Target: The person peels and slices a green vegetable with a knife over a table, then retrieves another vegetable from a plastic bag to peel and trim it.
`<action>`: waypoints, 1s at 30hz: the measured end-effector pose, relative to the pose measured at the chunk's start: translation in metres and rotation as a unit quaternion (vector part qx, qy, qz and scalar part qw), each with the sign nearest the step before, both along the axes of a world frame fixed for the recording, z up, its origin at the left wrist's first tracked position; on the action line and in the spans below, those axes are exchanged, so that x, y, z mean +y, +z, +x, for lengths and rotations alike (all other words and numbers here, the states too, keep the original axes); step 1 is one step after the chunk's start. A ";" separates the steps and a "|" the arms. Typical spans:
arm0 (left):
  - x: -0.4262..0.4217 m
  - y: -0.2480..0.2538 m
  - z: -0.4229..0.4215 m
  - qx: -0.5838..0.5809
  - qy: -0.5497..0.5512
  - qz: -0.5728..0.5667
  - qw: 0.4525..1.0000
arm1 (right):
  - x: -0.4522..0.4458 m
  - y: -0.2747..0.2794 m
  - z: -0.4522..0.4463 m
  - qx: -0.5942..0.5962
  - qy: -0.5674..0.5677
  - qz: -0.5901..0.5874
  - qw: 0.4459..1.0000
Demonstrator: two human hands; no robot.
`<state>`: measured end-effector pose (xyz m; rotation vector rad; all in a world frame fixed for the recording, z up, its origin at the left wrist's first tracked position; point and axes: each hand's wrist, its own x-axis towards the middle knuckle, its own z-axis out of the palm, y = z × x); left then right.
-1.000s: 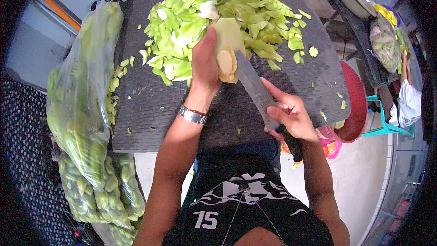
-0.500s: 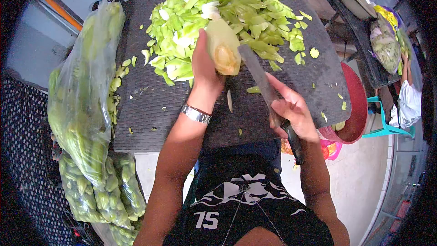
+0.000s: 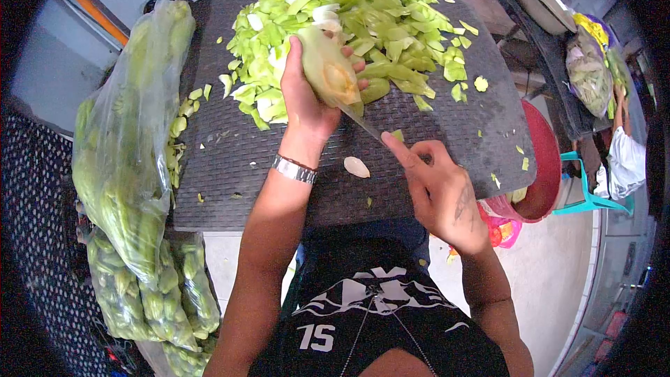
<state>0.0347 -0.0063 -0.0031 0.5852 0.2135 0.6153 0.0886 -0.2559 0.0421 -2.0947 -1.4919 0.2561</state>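
Note:
My left hand (image 3: pixel 307 101) is closed around a pale green, partly pared vegetable (image 3: pixel 322 59), its kind uncertain, with a yellowish-brown core on the face toward me. In my right hand (image 3: pixel 440 185) is a knife (image 3: pixel 361 122); my index finger lies along the blade and its handle is hidden by the hand. The blade's far end meets the vegetable's lower edge. Behind both hands a big heap of green and whitish slices (image 3: pixel 398 14) covers the back of the dark woven-pattern table (image 3: pixel 237 174). One pale oval piece (image 3: pixel 356 167) lies below the blade.
On the left, a clear plastic bag (image 3: pixel 129 146) of long green vegetables leans on the table edge, above more filled bags (image 3: pixel 139 293). At right stand a red tub (image 3: pixel 541 160) and a turquoise stool (image 3: pixel 593 199). Another person's arm (image 3: pixel 620 112) shows by bagged produce (image 3: pixel 590 73).
The knife has swung from beside the vegetable to under its lower edge. My right hand has turned knuckles up, and my left has shifted slightly left. The pale oval piece now lies flat.

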 end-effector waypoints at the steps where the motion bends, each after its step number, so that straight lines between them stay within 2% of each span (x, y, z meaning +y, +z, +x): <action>1: 0.000 0.000 0.000 0.003 0.002 0.005 1.000 | 0.000 0.003 -0.003 -0.019 -0.007 -0.012 1.000; 3: -0.001 0.001 0.000 -0.004 0.009 0.020 1.000 | 0.000 0.006 -0.007 -0.057 -0.020 -0.035 0.998; 9: -0.004 0.004 0.001 -0.024 0.036 0.029 0.999 | 0.001 -0.012 -0.014 -0.111 -0.041 0.013 0.993; 13: -0.010 0.009 0.001 -0.009 0.060 -0.008 0.998 | 0.000 -0.010 -0.012 -0.072 -0.022 0.001 0.997; 21: -0.014 0.001 0.006 -0.043 0.047 0.033 0.997 | 0.005 -0.015 -0.008 -0.060 -0.020 -0.005 0.998; 24: -0.016 0.002 0.006 -0.040 0.056 0.033 0.997 | 0.010 -0.016 -0.009 -0.026 -0.033 0.048 0.998; 30: -0.022 0.004 0.006 -0.044 0.096 0.037 0.994 | 0.015 -0.026 -0.012 -0.070 -0.046 0.002 0.996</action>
